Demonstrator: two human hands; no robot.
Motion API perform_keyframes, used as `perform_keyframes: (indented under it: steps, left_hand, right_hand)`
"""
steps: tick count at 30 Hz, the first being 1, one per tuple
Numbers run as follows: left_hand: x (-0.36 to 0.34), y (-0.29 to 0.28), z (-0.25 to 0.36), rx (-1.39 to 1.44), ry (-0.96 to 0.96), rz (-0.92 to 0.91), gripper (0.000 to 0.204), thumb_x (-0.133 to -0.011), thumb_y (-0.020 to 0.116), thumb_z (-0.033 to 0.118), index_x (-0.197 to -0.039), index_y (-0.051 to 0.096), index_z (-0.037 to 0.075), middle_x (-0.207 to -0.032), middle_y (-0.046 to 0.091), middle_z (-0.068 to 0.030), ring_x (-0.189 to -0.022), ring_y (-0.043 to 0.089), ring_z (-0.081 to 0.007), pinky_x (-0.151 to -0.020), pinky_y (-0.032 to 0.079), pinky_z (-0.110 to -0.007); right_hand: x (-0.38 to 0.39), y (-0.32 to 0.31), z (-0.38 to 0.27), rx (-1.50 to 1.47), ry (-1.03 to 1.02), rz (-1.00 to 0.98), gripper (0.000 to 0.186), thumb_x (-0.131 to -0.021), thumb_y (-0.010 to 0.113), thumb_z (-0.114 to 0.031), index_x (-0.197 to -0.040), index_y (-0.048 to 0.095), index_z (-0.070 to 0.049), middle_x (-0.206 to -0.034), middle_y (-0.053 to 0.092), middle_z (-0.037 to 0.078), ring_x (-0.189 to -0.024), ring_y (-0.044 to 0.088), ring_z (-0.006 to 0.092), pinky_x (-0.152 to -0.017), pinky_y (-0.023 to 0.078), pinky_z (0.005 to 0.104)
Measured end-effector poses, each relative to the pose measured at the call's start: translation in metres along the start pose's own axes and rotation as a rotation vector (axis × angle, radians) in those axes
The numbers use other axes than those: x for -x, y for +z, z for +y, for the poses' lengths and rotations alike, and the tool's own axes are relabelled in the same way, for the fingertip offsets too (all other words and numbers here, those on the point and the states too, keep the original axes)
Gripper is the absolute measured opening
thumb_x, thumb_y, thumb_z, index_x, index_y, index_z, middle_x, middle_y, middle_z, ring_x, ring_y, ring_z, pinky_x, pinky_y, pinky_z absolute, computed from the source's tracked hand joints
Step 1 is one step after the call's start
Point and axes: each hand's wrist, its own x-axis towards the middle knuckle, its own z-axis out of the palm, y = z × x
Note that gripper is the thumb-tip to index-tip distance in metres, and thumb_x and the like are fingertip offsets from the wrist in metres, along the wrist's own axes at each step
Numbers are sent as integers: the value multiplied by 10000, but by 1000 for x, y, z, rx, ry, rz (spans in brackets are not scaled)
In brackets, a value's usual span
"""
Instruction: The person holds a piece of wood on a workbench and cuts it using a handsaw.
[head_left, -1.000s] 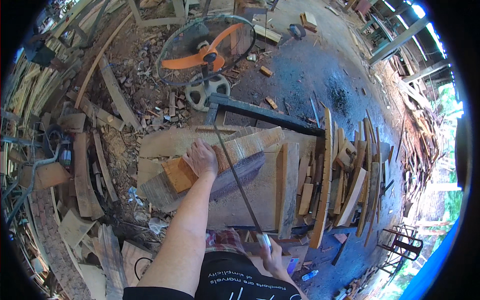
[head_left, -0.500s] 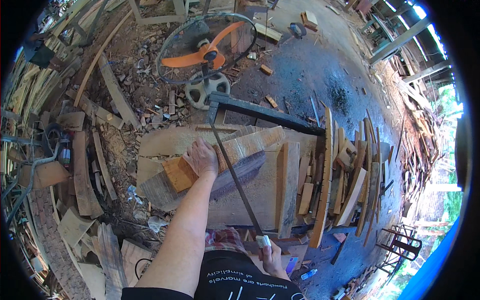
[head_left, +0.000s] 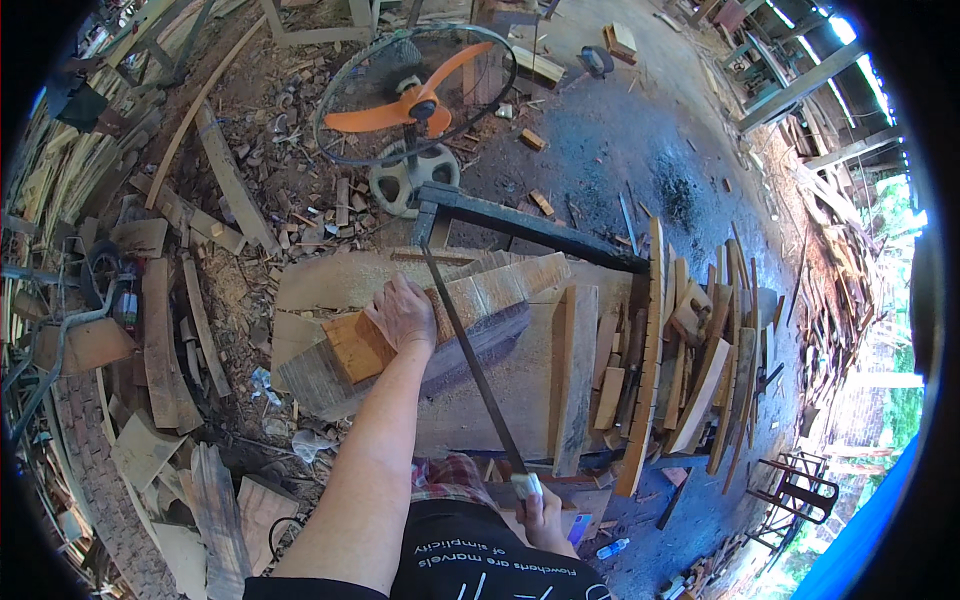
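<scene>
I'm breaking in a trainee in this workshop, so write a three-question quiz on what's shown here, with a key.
1. Multiple choice: compared with the wood being held down, where does the fan stand?
a) nearer the camera
b) farther from the camera
c) on top of it

2. True or false: the right grip holds the long blade by its pale handle.

3. Fill in: the ____ grip rests on the wood.

Key:
1. b
2. True
3. left: the left grip lies on the wood, beside the blade.
</scene>
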Motion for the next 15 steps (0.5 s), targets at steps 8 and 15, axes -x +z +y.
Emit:
perform_keyframes:
  steps: [8, 15]
  left_hand:
    - [3, 12, -6, 39, -16, -47, 167, -919, 472, 221, -950, 576, 93, -905, 656, -95, -971, 560, -275, -876, 336, -426]
    - [0, 2, 5, 25, -20, -20, 172, -916, 471, 223, -950, 578, 93, -915, 656, -96, -965, 562, -278, -871, 339, -420]
  right_hand:
    - [-119, 55, -17, 270, -286, 113, 448, -1002, 404, -397, -777, 514, -25, -593, 499, 28, -513, 472, 118, -469, 358, 283]
    - [-13, 8, 28, 148, -164, 103, 438, -963, 468, -393, -1014, 617, 15, -669, 563, 118, -612, 555, 184, -575, 446, 329]
